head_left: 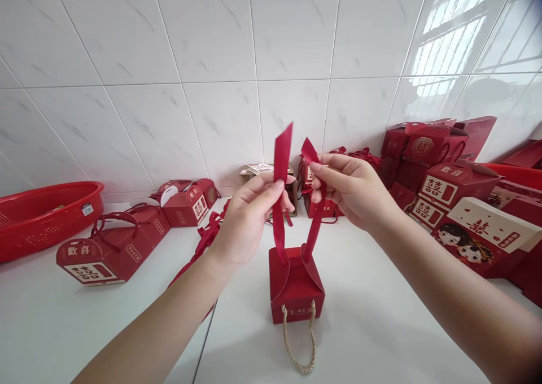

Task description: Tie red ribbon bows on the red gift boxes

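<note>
A small red gift box [297, 285] stands upright on the white table, its top flaps folded inward. A beige twisted rope handle [312, 347] droops from its near side. Two ends of a red ribbon [279, 220] rise from the box top, apart from each other. My left hand [254, 209] pinches the left end between thumb and fingers. The right end is pinched by my right hand [345, 183], level with the left one. Both ribbon tips stick up above my fingers.
Red gift boxes [110, 248] with cord handles lie at left, beside a red plastic basket [46, 214]. Several more boxes [449, 186] are piled at right. Loose red ribbons [207, 234] lie left of centre. A white tiled wall [220, 124] closes off the back.
</note>
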`<state>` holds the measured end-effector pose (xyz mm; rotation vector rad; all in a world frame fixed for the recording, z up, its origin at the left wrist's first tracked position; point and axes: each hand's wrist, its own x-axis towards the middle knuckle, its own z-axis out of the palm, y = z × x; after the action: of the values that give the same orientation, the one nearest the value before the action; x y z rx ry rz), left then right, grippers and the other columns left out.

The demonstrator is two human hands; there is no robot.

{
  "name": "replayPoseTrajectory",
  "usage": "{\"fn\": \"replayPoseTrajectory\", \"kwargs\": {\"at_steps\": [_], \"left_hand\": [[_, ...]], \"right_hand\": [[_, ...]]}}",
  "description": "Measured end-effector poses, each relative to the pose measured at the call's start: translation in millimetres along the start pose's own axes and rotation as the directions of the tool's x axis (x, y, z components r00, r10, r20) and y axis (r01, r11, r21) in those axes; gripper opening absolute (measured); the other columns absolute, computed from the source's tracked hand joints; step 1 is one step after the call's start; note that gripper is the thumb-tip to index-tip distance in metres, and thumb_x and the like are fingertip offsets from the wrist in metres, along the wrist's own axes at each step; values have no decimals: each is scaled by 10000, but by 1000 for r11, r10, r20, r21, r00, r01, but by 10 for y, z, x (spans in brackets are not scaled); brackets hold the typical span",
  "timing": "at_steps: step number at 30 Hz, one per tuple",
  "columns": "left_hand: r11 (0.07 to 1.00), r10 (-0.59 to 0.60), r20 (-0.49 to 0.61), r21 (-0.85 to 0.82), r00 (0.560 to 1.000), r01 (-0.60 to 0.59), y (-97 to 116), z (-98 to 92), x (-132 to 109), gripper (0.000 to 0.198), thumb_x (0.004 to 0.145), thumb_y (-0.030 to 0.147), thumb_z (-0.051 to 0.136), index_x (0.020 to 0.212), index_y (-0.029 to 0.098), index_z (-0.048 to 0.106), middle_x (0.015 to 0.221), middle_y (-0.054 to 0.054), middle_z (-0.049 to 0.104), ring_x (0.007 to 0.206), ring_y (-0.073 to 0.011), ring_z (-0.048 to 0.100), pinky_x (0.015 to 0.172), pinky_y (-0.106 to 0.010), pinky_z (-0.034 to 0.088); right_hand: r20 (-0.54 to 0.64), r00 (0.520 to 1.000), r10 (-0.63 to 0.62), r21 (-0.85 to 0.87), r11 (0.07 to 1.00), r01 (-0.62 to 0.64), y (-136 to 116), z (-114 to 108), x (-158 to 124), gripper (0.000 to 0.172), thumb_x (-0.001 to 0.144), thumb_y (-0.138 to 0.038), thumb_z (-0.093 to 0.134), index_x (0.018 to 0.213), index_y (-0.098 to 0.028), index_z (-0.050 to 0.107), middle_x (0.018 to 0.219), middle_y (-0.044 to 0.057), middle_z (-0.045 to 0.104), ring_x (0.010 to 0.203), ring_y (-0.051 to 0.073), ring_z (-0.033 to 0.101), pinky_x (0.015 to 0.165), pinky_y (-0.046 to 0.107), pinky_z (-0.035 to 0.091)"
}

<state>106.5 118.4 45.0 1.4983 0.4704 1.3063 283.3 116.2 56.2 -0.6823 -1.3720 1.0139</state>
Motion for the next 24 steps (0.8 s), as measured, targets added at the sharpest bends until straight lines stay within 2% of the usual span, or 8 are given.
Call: {"fn": "replayPoseTrajectory", "kwargs": {"at_steps": [2,5,10,14,17,19,22,24], "left_hand": [[998,-26,48,50,998,24,2,12,-2,132,857,311,621,827,206,695,561,36,520,583,-115,512,609,-248,455],[990,-45,36,136,998,40,-5,26,-11,156,851,326,640,767,204,690,535,43,479,544,-104,468,570,-239,432],[973,-70,-20,220,997,72,-17,18,-26,197,822,346,665,687,202,665,538,40,484,544,-110,479,557,-247,397],[948,-179,56,279,982,156,-28,-42,-52,152,800,351,662,742,215,698,508,35,477,506,-119,435,508,-258,347],[933,-253,98,288,962,216,-41,-127,-78,205,798,288,625,608,213,650,523,14,495,544,-133,453,554,-269,371],[940,-269,100,245,958,239,-46,-184,-91,235,792,244,599,561,213,628,584,-9,548,625,-156,507,647,-284,422],[944,-302,134,177,944,277,-36,-238,-101,273,814,272,587,552,213,631,717,-49,629,799,-213,578,807,-337,458],[940,-318,178,185,931,286,-20,-246,-111,298,852,334,565,607,211,682,786,-77,666,894,-253,598,881,-384,454]], "right_hand": [[-2,1000,-5,-64,998,5,4,34,10,196,799,-327,713,869,-158,644,637,-22,626,428,65,528,424,197,420],[65,997,-37,-135,990,46,-11,73,-17,156,817,-305,671,839,-151,686,644,-16,613,418,43,438,385,188,335],[267,957,-116,-128,980,155,11,56,-116,153,836,-270,658,958,-213,730,760,8,655,668,126,578,565,240,471],[309,940,-146,-113,975,189,87,-4,-154,168,905,-300,588,947,-211,724,715,-4,641,584,104,554,591,265,506],[400,896,-193,-154,949,274,113,-77,-171,160,928,-248,552,944,-206,706,772,9,660,646,114,606,621,264,525],[484,835,-262,-258,869,423,119,-131,-181,172,931,-199,536,975,-211,701,858,35,674,789,140,641,697,275,538],[586,714,-383,-399,631,666,146,-190,-180,257,929,-128,497,1063,-211,700,1001,81,673,914,166,634,761,294,540],[610,657,-443,-439,500,746,185,-195,-175,290,917,-104,493,1095,-201,701,1008,104,679,916,185,636,754,314,546]]}}
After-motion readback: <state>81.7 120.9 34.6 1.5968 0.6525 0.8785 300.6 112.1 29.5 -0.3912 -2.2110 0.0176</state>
